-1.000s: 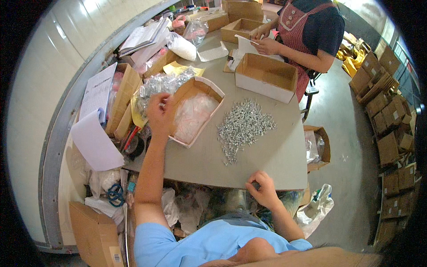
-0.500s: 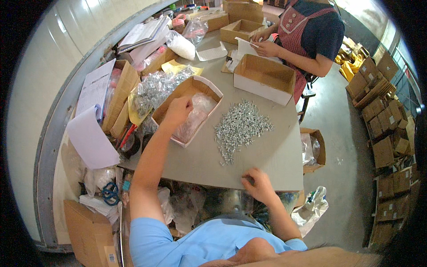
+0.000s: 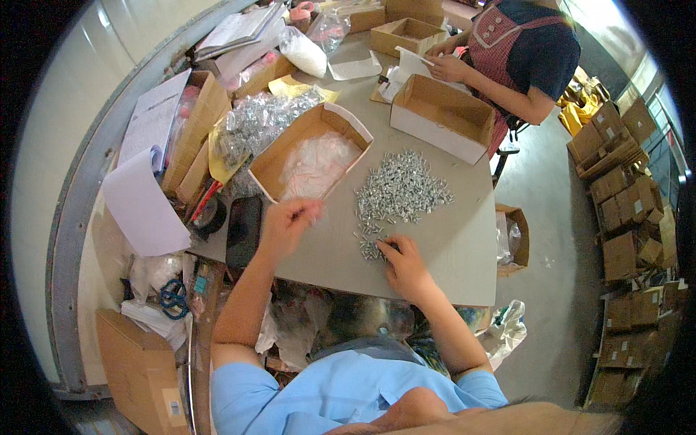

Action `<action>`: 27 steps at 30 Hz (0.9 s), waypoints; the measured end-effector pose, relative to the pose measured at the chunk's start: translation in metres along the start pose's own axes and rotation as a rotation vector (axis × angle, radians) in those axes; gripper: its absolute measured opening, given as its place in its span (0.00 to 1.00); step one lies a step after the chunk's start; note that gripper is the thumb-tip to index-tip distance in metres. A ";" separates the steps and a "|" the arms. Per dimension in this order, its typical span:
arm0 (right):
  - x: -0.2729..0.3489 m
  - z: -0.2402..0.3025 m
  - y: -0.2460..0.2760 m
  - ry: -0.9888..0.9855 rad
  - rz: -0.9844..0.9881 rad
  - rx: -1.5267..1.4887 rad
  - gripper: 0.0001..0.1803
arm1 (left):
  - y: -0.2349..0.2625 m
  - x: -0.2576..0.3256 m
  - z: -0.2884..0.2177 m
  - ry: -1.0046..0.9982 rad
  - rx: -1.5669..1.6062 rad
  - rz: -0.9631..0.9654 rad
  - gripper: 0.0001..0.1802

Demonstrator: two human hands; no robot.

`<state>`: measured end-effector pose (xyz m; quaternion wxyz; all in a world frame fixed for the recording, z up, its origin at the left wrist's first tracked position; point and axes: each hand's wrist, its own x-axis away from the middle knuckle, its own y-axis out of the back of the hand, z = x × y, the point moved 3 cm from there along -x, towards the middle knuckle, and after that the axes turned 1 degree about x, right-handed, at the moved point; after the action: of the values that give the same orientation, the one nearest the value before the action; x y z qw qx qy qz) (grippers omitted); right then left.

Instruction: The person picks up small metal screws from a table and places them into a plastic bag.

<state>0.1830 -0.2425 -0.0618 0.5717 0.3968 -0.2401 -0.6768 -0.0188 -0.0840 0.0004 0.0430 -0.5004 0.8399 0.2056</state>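
Observation:
Several clear plastic bags (image 3: pixel 319 163) lie in an open cardboard box (image 3: pixel 272 170) with white sides. In front of its near edge is my left hand (image 3: pixel 283 228), fingers pinched on what looks like a small clear plastic bag (image 3: pixel 317 214), blurred by motion. Right of the box, a loose pile of small silver screws (image 3: pixel 402 188) is spread on the grey table (image 3: pixel 330 250). My right hand (image 3: pixel 407 267) rests at the pile's near tip, its thumb and fingertips closed together on a few screws (image 3: pixel 371 249); how many is hidden.
A dark phone-like slab (image 3: pixel 244 228) and a roll of black tape (image 3: pixel 210 217) lie left of my left hand. Filled clear bags (image 3: pixel 264 123) stand behind it. Across the table, a person in a checked apron (image 3: pixel 493 43) handles papers beside an empty carton (image 3: pixel 438 130).
My left hand has come out of the box toward me, with what looks like a bag. My right hand has moved forward from the table's near edge onto the nearest screws.

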 end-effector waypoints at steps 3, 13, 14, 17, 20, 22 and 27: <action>0.026 0.002 0.016 -0.035 0.029 -0.102 0.29 | -0.004 0.051 0.012 0.156 0.010 0.099 0.07; 0.052 -0.009 0.043 -0.258 -0.067 -0.245 0.29 | -0.053 0.144 0.028 0.540 0.513 0.389 0.05; 0.051 -0.009 0.043 -0.252 -0.068 -0.239 0.29 | -0.057 0.148 0.030 0.543 0.540 0.410 0.05; 0.046 -0.009 0.040 -0.211 -0.060 -0.167 0.27 | -0.061 0.164 0.043 0.603 0.530 0.483 0.06; 0.040 -0.009 0.037 -0.156 -0.085 -0.058 0.24 | -0.076 0.184 0.071 0.650 0.540 0.512 0.11; 0.035 -0.005 0.037 -0.164 -0.070 -0.059 0.22 | -0.091 0.191 0.080 0.677 0.459 0.629 0.14; 0.033 0.002 0.034 -0.182 -0.094 -0.036 0.16 | -0.136 0.206 0.099 0.511 0.113 0.843 0.17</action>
<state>0.2007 -0.2823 -0.0429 0.5223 0.3339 -0.2600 -0.7404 -0.0177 -0.2717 -0.1878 -0.2240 -0.1484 0.9628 0.0299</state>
